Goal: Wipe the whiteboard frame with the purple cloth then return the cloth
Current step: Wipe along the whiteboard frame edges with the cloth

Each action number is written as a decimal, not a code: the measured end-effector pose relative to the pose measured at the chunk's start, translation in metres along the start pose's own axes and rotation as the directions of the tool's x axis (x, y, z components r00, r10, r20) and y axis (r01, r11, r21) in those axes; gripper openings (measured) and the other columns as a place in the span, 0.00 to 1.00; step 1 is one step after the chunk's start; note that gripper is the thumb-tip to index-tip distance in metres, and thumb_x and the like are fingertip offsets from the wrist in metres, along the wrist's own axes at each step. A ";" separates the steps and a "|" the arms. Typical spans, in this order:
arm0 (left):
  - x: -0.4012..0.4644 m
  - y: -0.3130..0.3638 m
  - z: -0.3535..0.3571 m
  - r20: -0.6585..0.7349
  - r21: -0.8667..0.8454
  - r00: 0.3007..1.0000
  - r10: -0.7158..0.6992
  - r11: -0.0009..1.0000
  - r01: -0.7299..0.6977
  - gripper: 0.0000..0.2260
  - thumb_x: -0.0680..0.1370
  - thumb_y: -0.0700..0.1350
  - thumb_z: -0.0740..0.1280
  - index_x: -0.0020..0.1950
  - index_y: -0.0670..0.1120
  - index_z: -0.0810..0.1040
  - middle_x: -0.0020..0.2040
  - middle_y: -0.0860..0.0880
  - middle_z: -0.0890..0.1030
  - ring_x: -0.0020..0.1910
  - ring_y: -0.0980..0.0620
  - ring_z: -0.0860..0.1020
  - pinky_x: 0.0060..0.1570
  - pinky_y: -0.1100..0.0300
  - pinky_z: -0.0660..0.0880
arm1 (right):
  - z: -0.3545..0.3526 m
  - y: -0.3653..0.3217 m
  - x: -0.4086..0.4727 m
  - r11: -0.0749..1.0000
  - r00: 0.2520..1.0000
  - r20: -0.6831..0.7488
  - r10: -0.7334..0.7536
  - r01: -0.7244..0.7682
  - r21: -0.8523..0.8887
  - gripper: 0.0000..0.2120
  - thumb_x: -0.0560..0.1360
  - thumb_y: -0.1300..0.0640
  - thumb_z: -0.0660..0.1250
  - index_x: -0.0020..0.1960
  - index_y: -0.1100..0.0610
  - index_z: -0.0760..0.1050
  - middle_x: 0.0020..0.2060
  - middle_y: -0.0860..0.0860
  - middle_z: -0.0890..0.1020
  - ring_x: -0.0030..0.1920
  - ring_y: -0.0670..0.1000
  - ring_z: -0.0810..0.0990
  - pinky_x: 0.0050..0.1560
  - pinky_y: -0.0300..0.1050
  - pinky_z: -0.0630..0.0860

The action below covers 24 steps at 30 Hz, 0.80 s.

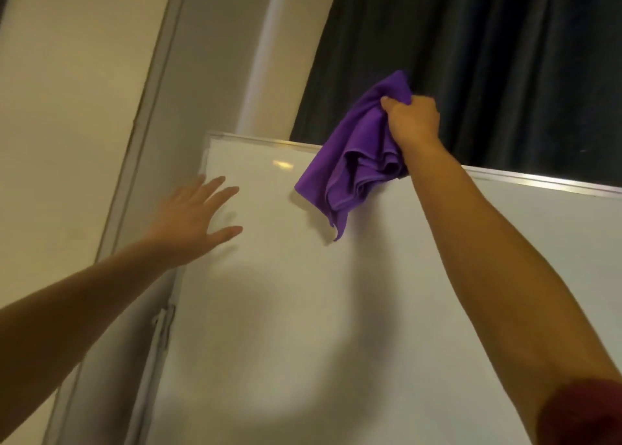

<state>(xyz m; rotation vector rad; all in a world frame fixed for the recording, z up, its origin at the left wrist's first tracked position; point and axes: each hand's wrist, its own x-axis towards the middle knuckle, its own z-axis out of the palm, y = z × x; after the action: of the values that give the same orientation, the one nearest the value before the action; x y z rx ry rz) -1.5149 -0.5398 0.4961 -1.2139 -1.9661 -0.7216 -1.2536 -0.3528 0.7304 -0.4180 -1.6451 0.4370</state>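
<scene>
Purple cloth [356,162], bunched in right hand [414,120] at top rail of whiteboard frame [538,182], loose folds draped down over upper white surface. Right hand clenched around upper bunch of cloth, knuckles above the rail, dark curtain [488,57] behind. Left hand [192,219] released, fingers spread and straight, over or against board near its upper left corner; contact not certain from this view. Cloth judged light, soft and limp: no stiffness, hanging tail free to swing and to fold under itself. Best held as shown, gathered in the fist with a thick pad between palm and rail, tail kept short. Frame judged rigid, narrow and smooth; cloth likely to slide along it easily, so downward pressure needed for real wiping contact. Board possibly prone to shifting under push; bracing by left hand sensible. Top rail apparently the step in hand; side rail [198,192] and return of cloth judged not yet done.
</scene>
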 end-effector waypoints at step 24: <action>0.108 -0.164 0.123 -0.080 -0.080 0.914 0.397 0.912 -0.403 0.27 0.83 0.59 0.61 0.81 0.53 0.66 0.86 0.47 0.53 0.85 0.41 0.53 0.80 0.46 0.47 | 0.327 -0.040 0.042 0.636 0.761 0.564 -0.320 0.614 -0.467 0.09 0.78 0.50 0.65 0.55 0.52 0.79 0.44 0.49 0.81 0.43 0.50 0.76 0.44 0.43 0.70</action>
<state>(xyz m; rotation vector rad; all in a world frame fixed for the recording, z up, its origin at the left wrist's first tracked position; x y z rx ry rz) -1.7319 -0.4575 0.4938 -1.5716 -1.5719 -0.6336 -1.5844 -0.3792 0.7512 -0.3547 -2.2504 -0.5140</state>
